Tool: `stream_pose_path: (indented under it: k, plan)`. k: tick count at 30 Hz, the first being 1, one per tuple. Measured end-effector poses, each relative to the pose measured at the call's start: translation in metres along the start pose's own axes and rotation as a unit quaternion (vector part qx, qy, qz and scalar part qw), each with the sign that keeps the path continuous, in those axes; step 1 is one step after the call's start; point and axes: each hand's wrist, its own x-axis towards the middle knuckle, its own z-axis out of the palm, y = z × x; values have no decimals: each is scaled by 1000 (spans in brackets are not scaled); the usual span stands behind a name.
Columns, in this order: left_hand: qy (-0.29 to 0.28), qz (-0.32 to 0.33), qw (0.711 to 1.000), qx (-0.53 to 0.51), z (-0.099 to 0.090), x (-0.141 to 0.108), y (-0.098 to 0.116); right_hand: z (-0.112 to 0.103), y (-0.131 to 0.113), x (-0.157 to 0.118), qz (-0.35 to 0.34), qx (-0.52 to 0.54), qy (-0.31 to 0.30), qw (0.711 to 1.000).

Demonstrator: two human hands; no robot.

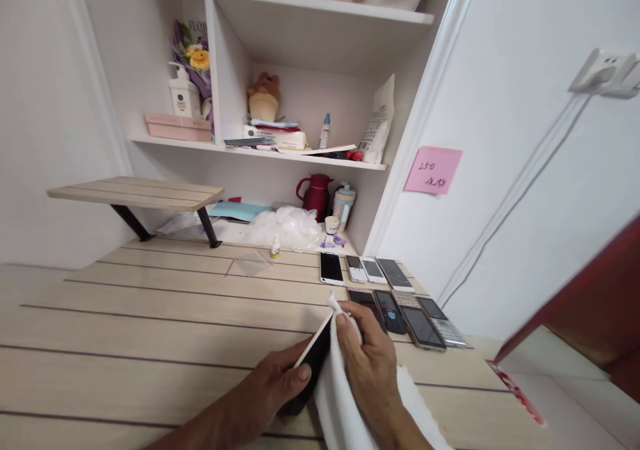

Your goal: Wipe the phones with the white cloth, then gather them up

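A phone with a dark screen and a white edge (313, 369) is tilted up above the wooden table, low in the middle of the head view. My left hand (270, 387) grips its lower left side, thumb on the front. My right hand (367, 357) is closed on a white cloth (335, 397), which it holds against the upper right edge of the phone. The cloth hangs down beneath my right hand and spreads to the right. Part of the phone is covered by the cloth.
Several phones (423, 327) lie in two rows at the table's (125, 363) right. Behind are a small bottle (275, 246), a clear bag (250, 263), plastic wrap (290, 227), a red jug (316, 195) and a cup (331, 225). A raised wooden stand (140, 192) is at left.
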Motion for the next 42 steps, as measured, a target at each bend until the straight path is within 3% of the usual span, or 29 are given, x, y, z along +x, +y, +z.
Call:
stream_pose_path:
  k: [3, 7, 12, 15, 21, 28, 35, 40, 42]
  plan:
    - [-34, 51, 994, 87, 3, 1, 3, 0, 1, 3, 29, 1, -6, 1000]
    - [-12, 22, 992, 123, -1, 3, 0, 1, 7, 7, 81, 17, -16, 996]
    - [-27, 88, 982, 168, 1, 3, 3, 1, 7, 4, 31, 43, -14, 999]
    - [-30, 92, 980, 175, 1, 2, 3, 2, 9, 3, 23, 51, -19, 998]
    - [7, 76, 977, 200, -7, 2, -3, 5, 18, 7, 95, 38, -35, 994]
    - [-23, 107, 974, 199, 4, 2, 6, 4, 12, -2, 21, 13, -4, 1000]
    - [17, 56, 983, 174, -2, 3, 0, 5, 19, 2, 103, 35, -21, 994]
    - [-44, 107, 975, 191, 1, 4, 4, 3, 14, -1, 34, 39, -8, 999]
    - [-53, 112, 974, 189, -2, 4, 2, 3, 15, 0, 41, 25, -1, 999]
